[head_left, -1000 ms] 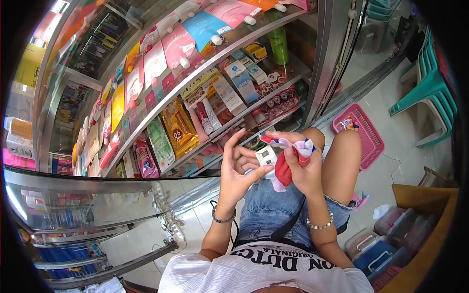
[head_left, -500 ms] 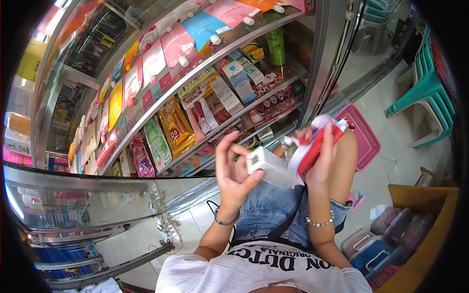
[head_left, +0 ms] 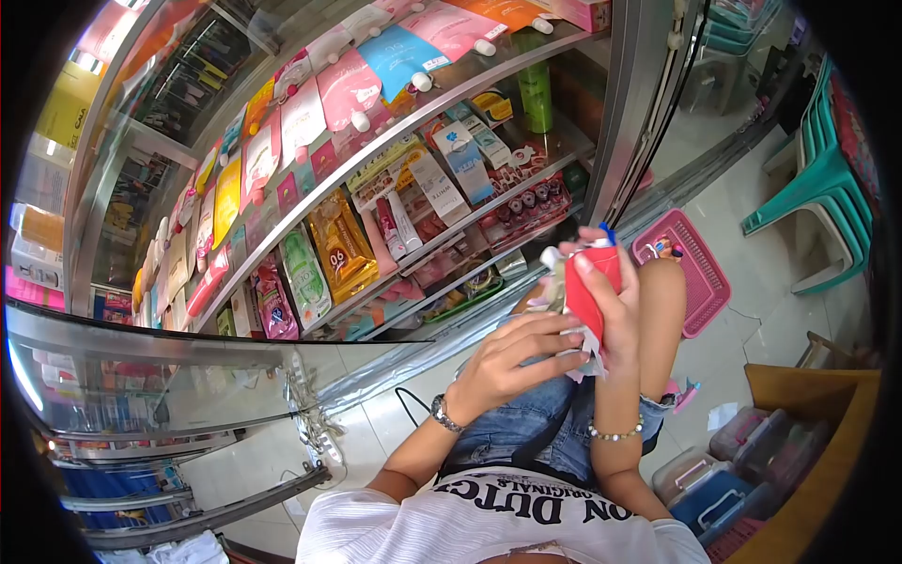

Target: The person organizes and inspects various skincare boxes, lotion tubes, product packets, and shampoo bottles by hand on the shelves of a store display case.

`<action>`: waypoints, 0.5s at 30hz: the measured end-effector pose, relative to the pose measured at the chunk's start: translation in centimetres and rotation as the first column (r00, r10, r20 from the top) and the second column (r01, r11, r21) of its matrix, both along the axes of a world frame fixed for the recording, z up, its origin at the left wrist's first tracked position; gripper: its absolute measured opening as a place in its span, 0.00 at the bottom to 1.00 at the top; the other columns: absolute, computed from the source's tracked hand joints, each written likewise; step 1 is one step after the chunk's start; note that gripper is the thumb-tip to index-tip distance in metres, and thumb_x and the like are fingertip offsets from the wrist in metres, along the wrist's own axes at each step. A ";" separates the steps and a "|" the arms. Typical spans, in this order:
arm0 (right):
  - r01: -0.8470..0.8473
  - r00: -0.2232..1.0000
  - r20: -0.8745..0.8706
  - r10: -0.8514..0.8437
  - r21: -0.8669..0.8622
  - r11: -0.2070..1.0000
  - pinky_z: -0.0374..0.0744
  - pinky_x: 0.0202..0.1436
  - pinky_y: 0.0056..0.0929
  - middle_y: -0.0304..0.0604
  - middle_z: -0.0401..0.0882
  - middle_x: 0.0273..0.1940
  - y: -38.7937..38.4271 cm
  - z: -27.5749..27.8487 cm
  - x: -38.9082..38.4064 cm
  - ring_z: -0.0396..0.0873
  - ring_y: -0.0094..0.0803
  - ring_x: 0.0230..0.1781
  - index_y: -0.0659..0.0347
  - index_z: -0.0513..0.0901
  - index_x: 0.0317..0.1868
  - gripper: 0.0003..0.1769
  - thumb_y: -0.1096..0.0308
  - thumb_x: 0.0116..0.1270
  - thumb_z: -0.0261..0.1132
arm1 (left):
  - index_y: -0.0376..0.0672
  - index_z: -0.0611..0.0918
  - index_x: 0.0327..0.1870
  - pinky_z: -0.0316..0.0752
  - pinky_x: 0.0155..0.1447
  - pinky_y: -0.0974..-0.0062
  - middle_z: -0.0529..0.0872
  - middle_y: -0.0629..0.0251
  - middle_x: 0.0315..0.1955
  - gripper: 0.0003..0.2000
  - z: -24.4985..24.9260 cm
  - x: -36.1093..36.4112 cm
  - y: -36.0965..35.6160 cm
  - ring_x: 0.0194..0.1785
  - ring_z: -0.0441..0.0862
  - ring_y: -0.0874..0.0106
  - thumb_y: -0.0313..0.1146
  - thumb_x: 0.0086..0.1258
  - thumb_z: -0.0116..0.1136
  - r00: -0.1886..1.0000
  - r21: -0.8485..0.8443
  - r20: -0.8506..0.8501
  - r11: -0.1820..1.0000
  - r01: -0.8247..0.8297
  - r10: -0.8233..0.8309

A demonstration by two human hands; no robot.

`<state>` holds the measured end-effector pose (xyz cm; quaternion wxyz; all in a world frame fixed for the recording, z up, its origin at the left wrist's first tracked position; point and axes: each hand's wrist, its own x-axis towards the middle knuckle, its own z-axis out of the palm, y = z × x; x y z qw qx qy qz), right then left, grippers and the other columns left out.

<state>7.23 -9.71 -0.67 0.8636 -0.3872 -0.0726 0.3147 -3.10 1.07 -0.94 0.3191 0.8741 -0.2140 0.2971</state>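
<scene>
I see the right hand (head_left: 616,315) grasping the red bundle (head_left: 583,308), long axis pointing away from the body; the left hand (head_left: 517,355) touches its near end, its grip unclear to me.

- Bright red right up front on the bundle (head_left: 584,312), blue at its tip, paler folds probably white, blurred as they are
- Pink all over the latticed basket (head_left: 700,293)
- Teal on the stacked chairs (head_left: 810,195)
- Faded blue denim shorts (head_left: 503,430)
- White shirt (head_left: 376,531), bold black lettering
- Gold pouch (head_left: 340,246), sky-blue packet (head_left: 399,61)
</scene>
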 end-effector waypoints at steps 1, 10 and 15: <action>0.087 0.996 0.000 -0.088 -0.081 0.993 0.77 0.41 0.22 0.45 0.78 0.43 -0.1 -0.4 0.3 0.78 0.27 0.38 0.63 0.70 0.55 0.20 0.66 0.65 0.60 | 0.44 0.84 0.34 0.75 0.48 0.70 0.80 0.67 0.37 0.15 -0.2 0.1 0.4 0.49 0.78 0.66 0.32 0.42 0.71 0.998 0.067 0.050 0.997 0.024 -0.028; 0.496 0.868 -0.040 -0.495 0.016 0.868 0.72 0.22 0.23 0.38 0.72 0.24 -1.7 -0.3 2.6 0.72 0.26 0.18 0.61 0.74 0.42 0.13 0.62 0.64 0.61 | 0.46 0.84 0.39 0.66 0.42 0.74 0.84 0.73 0.33 0.21 -0.2 -3.1 1.5 0.36 0.75 0.71 0.34 0.38 0.73 0.888 -0.061 0.078 0.891 -0.449 0.453; 0.461 0.881 -0.090 -0.465 -0.066 0.885 0.67 0.27 0.27 0.35 0.64 0.22 -1.9 -0.1 3.0 0.64 0.26 0.18 0.56 0.71 0.38 0.13 0.57 0.63 0.61 | 0.49 0.84 0.39 0.61 0.43 0.75 0.85 0.74 0.34 0.20 0.7 -3.2 4.8 0.36 0.71 0.75 0.30 0.40 0.72 0.700 -0.003 0.149 0.709 -0.706 0.698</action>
